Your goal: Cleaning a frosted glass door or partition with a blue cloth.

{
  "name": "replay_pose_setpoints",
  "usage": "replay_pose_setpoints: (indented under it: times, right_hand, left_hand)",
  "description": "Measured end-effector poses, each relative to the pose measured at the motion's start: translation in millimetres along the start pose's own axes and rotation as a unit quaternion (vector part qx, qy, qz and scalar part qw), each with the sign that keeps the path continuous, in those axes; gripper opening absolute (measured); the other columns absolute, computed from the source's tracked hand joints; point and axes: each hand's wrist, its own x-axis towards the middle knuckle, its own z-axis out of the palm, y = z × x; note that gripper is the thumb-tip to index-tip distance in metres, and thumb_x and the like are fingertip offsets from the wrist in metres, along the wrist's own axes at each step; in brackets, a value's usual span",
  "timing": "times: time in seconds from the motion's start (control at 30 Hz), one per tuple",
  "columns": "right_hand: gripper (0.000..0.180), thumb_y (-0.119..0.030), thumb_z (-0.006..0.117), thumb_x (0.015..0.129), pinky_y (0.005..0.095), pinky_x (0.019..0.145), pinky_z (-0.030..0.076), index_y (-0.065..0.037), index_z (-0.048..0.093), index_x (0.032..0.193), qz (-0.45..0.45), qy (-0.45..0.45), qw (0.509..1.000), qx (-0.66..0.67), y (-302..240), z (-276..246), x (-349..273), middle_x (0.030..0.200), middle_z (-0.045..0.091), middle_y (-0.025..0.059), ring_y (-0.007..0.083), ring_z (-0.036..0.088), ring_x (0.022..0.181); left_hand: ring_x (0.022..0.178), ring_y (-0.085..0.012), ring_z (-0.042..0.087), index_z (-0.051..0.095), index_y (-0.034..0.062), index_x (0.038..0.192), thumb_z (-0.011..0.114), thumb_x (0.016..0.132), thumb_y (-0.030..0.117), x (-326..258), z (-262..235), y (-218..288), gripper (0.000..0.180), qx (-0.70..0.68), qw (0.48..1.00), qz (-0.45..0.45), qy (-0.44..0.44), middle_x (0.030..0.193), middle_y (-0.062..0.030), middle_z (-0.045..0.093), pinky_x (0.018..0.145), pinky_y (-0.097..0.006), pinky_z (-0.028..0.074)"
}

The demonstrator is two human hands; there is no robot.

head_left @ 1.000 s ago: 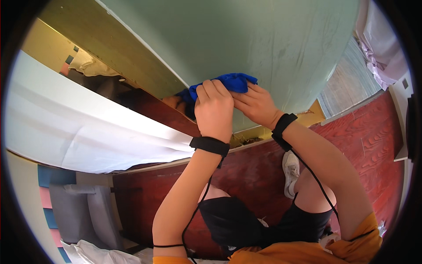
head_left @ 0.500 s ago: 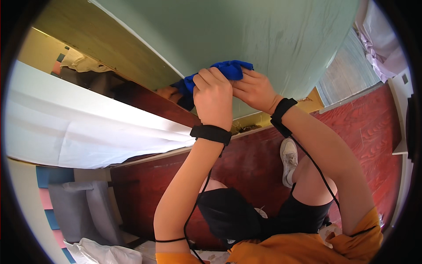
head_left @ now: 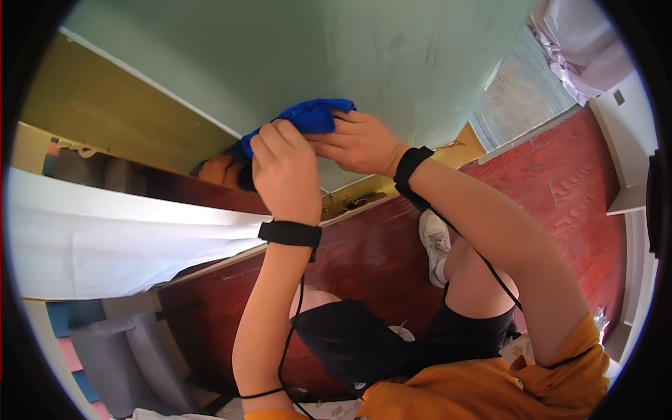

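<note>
A blue cloth [head_left: 302, 117] is bunched against a pale green wall panel [head_left: 336, 49]. My left hand [head_left: 285, 168] grips the cloth's lower left part, knuckles toward me, a black band on the wrist. My right hand [head_left: 357, 142] holds the cloth's right side from beside it, fingers pressed on the fabric, also with a black wrist band. Both hands touch each other around the cloth.
A white ledge [head_left: 119, 234] runs across the left. Below lies a dark red wood floor [head_left: 560, 182], with my white shoe [head_left: 435, 245] and bare knees on it. A wooden panel [head_left: 105, 119] sits upper left; grey furniture [head_left: 126, 350] stands lower left.
Both hands with the blue cloth have shifted left and slightly down along the green wall. The view has tilted a little with them.
</note>
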Motion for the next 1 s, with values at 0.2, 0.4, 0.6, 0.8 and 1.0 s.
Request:
replay_pose_setpoints:
  times: [0.2,0.4,0.6,0.8,1.0]
  right_hand:
    - [0.044,-0.013,0.065,0.087,0.0354,0.104,0.049,-0.019,0.070,0.131,0.012,-0.007,1.000,0.013,-5,2,-3,0.135,0.065,-0.0054,0.0162,0.063,0.115]
    - [0.044,-0.013,0.064,0.088,0.0383,0.111,0.046,-0.018,0.069,0.131,0.011,-0.007,1.000,0.021,-5,4,-3,0.137,0.065,-0.0032,0.0189,0.060,0.124]
    - [0.047,-0.011,0.065,0.086,0.0402,0.115,0.043,-0.017,0.067,0.133,0.025,-0.024,0.998,0.051,-7,5,-7,0.139,0.064,-0.0039,0.0199,0.059,0.128]
    - [0.051,-0.009,0.065,0.085,0.0402,0.115,0.042,-0.017,0.066,0.135,0.020,-0.044,0.998,0.051,-6,7,-13,0.141,0.063,-0.0053,0.0189,0.058,0.129]
    - [0.051,-0.013,0.063,0.087,0.0400,0.116,0.041,-0.016,0.064,0.137,0.013,-0.086,0.995,0.048,-10,9,-24,0.142,0.062,-0.0051,0.0187,0.056,0.131]
  left_hand:
    - [0.092,-0.0208,0.062,0.060,0.0009,0.104,0.067,0.083,0.006,-4,5,-4,0.023,0.025,0.999,0.023,0.032,0.103,-0.0086,0.061,0.076,-0.029,0.057]
    - [0.092,-0.0202,0.061,0.060,0.0003,0.106,0.067,0.083,0.005,-5,8,-4,0.024,0.042,0.998,0.022,0.041,0.104,-0.0083,0.060,0.076,-0.028,0.055]
    - [0.097,-0.0238,0.063,0.059,0.0006,0.109,0.066,0.084,0.004,-9,9,1,0.027,0.007,1.000,0.004,0.024,0.108,-0.0094,0.061,0.079,-0.031,0.057]
    - [0.101,-0.0248,0.063,0.059,0.0000,0.110,0.067,0.083,0.003,-15,13,1,0.029,-0.013,1.000,-0.009,0.012,0.110,-0.0104,0.061,0.080,-0.031,0.057]
    - [0.099,-0.0232,0.062,0.060,-0.0019,0.110,0.066,0.083,0.005,-26,21,4,0.028,-0.033,0.999,0.000,-0.008,0.110,-0.0118,0.061,0.080,-0.028,0.055]
